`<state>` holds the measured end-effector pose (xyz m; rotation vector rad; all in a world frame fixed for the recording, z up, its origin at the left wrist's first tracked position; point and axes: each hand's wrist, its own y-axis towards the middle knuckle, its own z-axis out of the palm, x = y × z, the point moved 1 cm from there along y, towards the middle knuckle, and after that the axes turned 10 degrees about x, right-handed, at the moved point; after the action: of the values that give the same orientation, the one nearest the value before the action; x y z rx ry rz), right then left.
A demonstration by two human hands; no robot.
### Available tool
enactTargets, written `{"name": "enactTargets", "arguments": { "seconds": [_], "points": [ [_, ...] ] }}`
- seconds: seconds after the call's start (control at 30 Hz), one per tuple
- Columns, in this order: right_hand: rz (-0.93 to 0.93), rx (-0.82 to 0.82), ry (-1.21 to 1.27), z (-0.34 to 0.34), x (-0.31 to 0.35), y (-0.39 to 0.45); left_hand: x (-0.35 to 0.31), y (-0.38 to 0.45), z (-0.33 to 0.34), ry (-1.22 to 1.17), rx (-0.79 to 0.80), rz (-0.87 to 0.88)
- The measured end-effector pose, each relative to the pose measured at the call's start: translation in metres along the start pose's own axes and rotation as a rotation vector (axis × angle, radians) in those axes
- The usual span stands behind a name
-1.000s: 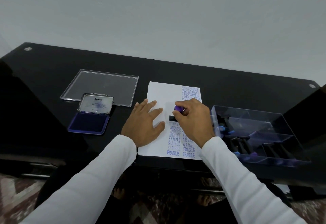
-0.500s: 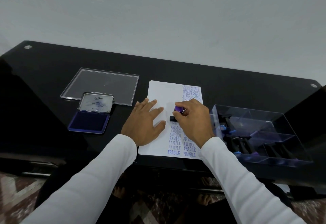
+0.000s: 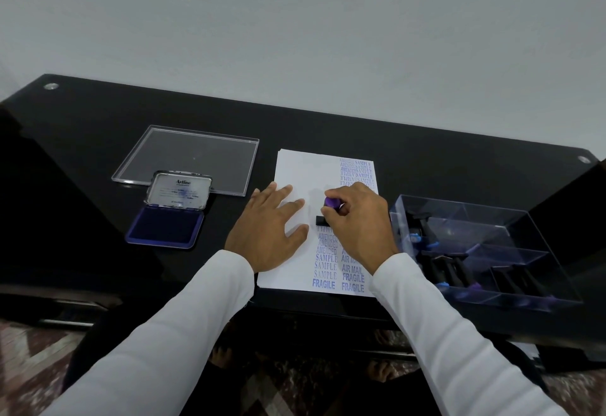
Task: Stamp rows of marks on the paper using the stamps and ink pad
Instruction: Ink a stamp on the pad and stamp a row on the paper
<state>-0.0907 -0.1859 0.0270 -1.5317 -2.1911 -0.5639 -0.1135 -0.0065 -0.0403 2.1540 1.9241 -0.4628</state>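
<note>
Black glossy table (image 3: 98,140): spanning the view under a plain grey wall, and carrying every item listed below.

Paper (image 3: 295,173): white sheet lying at the table's near edge, long axis running away from the person. Two columns of blue marks (FRAGILE, AIR MAIL, SAMPLE, AMENDED) are climbing its right half; the left half is bare.

Clear compartment box (image 3: 492,219): sitting just right of the paper and holding the spare stamps (image 3: 449,268), dark handles with blue and purple tips.

Clear lid (image 3: 187,153): lying flat, well left of the paper.

Ink pad (image 3: 164,227): open, its tin cover tilting up behind the purple pad, left of the paper and just beside the left hand.

Left hand (image 3: 267,235): lying flat with fingers spread, pressing the paper's left half down.

Right hand (image 3: 357,222): curling round the stamp in use (image 3: 331,207), fingers clasping the purple knob.

Stamp in use: standing on the paper, its black base lying crosswise to the sheet, directly above the topmost mark of the left column.

Judgement: the bare paper for further marks is lying straight beyond the base, away from the person, while the ink pad is lying to the left, across the holding-down hand; re-inking probably calls for the right hand passing over the left.
</note>
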Motion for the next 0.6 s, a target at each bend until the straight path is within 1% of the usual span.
{"name": "enactTargets", "arguments": {
  "seconds": [0.37, 0.6],
  "points": [
    [-0.008, 0.027, 0.008, 0.0003, -0.0025, -0.0013, -0.0004, -0.0001, -0.0003, -0.002, -0.001, -0.007],
    [-0.037, 0.005, 0.015, 0.0, -0.0051, -0.0005, 0.0002, 0.0002, 0.0, 0.001, -0.006, -0.001]
  ]
}}
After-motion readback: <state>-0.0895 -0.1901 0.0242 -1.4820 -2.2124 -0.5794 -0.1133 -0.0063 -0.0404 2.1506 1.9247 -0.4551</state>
